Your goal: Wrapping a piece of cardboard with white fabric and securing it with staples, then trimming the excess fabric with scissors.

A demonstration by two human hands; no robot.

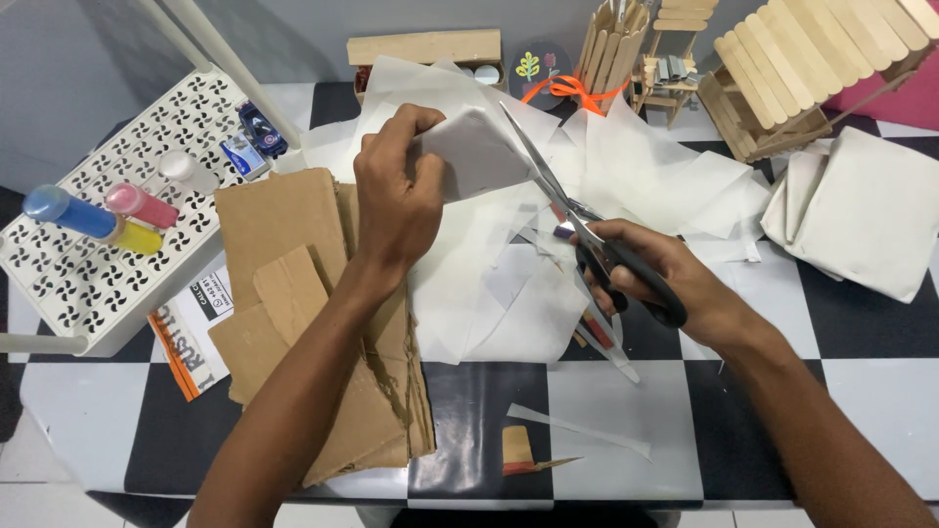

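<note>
Above the cardboard stack [293, 293], left hand [396, 196] pinches a grey paper piece [474, 152], grip closed on it. Right hand [665, 284], just right of the stack, grips black-handled scissors [587, 235], blades parted at the paper's edge.

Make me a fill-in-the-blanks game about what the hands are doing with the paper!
1. The right hand holds a pair of ____ with black handles.
2. The left hand holds up a piece of ____ paper.
3. Under the left arm lies a pile of brown ____.
4. The table has a black and white ____ pattern.

Missing words: scissors; white; cardboard; checkered
</note>
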